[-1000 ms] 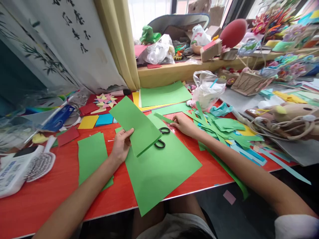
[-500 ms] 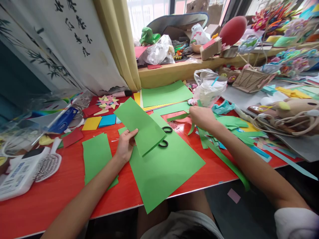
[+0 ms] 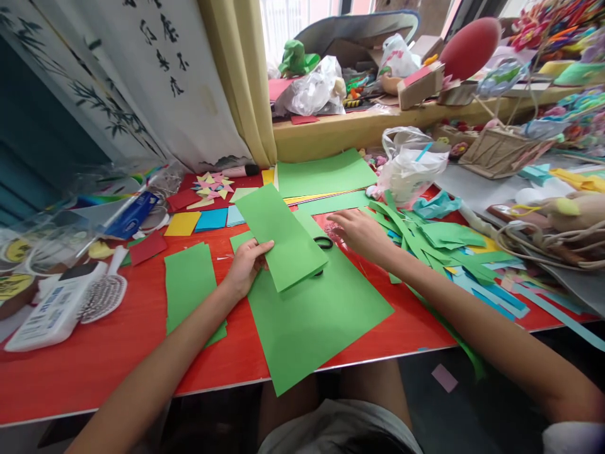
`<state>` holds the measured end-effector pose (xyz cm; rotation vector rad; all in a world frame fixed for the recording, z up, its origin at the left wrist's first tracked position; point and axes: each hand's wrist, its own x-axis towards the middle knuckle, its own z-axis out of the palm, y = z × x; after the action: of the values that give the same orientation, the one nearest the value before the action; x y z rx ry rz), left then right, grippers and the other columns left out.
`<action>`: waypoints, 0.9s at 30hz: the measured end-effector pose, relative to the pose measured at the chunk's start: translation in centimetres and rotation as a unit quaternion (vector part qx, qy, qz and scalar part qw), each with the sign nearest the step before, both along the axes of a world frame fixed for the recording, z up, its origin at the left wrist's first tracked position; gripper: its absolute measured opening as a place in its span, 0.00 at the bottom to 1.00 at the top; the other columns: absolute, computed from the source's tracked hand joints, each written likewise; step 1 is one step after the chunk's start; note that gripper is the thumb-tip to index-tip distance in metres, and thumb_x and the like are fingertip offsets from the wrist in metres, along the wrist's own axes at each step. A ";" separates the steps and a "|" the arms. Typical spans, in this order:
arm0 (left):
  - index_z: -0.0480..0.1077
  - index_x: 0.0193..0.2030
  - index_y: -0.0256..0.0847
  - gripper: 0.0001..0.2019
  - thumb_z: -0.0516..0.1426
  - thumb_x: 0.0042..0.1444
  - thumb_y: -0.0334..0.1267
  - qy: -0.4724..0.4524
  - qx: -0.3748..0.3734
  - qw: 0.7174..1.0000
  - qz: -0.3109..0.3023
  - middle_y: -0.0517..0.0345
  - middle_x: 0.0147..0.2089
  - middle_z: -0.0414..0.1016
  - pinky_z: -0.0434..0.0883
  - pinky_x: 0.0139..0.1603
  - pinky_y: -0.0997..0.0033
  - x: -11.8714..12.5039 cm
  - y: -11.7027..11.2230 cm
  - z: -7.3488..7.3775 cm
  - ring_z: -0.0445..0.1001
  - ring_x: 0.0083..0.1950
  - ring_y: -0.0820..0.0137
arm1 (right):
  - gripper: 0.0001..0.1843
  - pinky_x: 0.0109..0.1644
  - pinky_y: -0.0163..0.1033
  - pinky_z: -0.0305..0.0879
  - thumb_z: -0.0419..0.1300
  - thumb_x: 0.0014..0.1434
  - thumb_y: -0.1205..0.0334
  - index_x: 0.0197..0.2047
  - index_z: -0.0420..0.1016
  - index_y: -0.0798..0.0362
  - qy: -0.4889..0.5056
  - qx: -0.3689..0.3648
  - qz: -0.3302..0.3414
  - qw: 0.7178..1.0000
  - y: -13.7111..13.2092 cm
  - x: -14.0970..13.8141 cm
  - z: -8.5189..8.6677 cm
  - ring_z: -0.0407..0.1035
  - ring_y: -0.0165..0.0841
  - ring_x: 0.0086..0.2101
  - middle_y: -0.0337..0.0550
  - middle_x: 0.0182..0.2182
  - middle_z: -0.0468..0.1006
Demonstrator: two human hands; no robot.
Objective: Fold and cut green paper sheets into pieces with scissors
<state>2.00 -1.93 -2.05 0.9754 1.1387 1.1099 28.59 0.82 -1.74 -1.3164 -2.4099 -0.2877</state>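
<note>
Since the frame half a second earlier, our right hand [image 3: 363,234] has drawn back leftward from the heap of green strips [image 3: 447,234], letting go of the strip it was carrying there; our left hand keeps its grip. At the far left of the red table [image 3: 108,359] we have a white bottle [image 3: 54,312] lying beside a brush [image 3: 104,295], and past them a red paper square [image 3: 147,250]. Next comes a stack of green rectangles [image 3: 191,284], their edges slightly uneven, with a yellow square [image 3: 183,223] and a blue square [image 3: 211,219] behind it. Pink and yellow paper stars [image 3: 212,186] lie further back. Our left hand [image 3: 246,266] pinches the left edge of a green paper piece [image 3: 282,239], thumb on top, holding it at a slant over a large green sheet [image 3: 321,328]. Black scissors [image 3: 325,238] lie on that sheet, the handles peeping out at the piece's right edge, the rest hidden beneath it. Just right of them, our right hand hovers palm down, fingers loosely spread; we cannot tell whether the fingertips touch the table. Beyond its wrist sits the green heap, with a white plastic bag [image 3: 409,173] behind and blue strips [image 3: 496,302] nearer the table's edge.
</note>
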 end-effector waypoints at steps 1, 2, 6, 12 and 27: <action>0.63 0.26 0.38 0.14 0.65 0.43 0.41 0.018 -0.005 1.000 -0.007 0.63 0.22 0.65 0.61 0.21 0.77 0.0 0.0 0.1 0.64 0.21 0.78 | 0.18 0.47 0.46 0.61 0.45 0.64 0.65 0.53 0.69 0.55 0.003 -0.022 0.034 0.999 0.2 -0.2 -0.8 0.66 0.41 0.47 0.53 0.50 0.73; 0.63 0.26 0.38 0.14 0.64 0.44 0.42 0.034 -0.007 0.999 -0.013 0.64 0.22 0.65 0.60 0.21 0.76 -0.1 0.1 0.1 0.64 0.20 0.78 | 0.19 0.48 0.45 0.61 0.44 0.65 0.65 0.54 0.69 0.56 -0.001 -0.036 0.057 0.998 0.5 -0.2 -1.4 0.66 0.40 0.48 0.52 0.51 0.72; 0.62 0.27 0.38 0.15 0.64 0.44 0.43 0.070 0.003 0.997 -0.027 0.65 0.22 0.64 0.61 0.22 0.76 -0.3 0.1 0.3 0.63 0.20 0.79 | 0.17 0.49 0.42 0.60 0.46 0.65 0.62 0.49 0.73 0.56 -0.018 -0.029 0.076 0.996 1.3 0.3 -2.7 0.67 0.38 0.47 0.49 0.47 0.75; 0.61 0.27 0.38 0.16 0.63 0.46 0.44 0.086 0.003 0.995 -0.041 0.65 0.23 0.65 0.60 0.23 0.75 -0.3 0.0 0.2 0.64 0.21 0.78 | 0.15 0.45 0.41 0.58 0.48 0.64 0.66 0.40 0.76 0.56 -0.026 -0.006 0.060 0.998 1.4 0.1 -2.3 0.68 0.38 0.40 0.48 0.39 0.78; 0.62 0.26 0.39 0.16 0.64 0.45 0.46 0.094 0.026 0.994 -0.053 0.63 0.20 0.65 0.60 0.23 0.74 -0.3 0.2 -0.1 0.64 0.20 0.76 | 0.17 0.38 0.38 0.55 0.44 0.65 0.65 0.43 0.74 0.55 -0.088 -0.002 0.029 0.996 1.2 0.0 -2.1 0.65 0.37 0.40 0.49 0.40 0.76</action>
<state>1.68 -1.73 -2.18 1.1874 1.1989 0.9818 28.59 1.99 -3.86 -1.2685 -2.5892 -0.3980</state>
